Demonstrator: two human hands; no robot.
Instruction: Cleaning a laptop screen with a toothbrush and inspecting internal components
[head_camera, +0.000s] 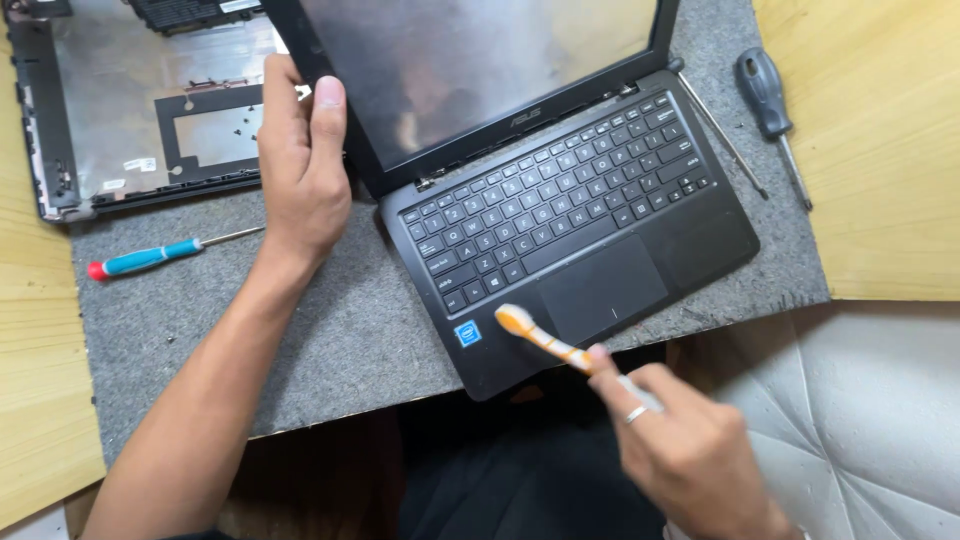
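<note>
A laptop (570, 200) is being brushed on a grey mat (330, 330).

The screen's edge is gripped by the left hand (300, 170). A toothbrush (540, 340) is held tight in the right hand (690, 450), its head touching the laptop just beside the touchpad (605, 285).

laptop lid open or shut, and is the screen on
Open: the laptop has its lid raised, the left hand gripping the screen edge, keyboard fully exposed. The screen looks dark, showing only reflections, so seemingly off.
</note>
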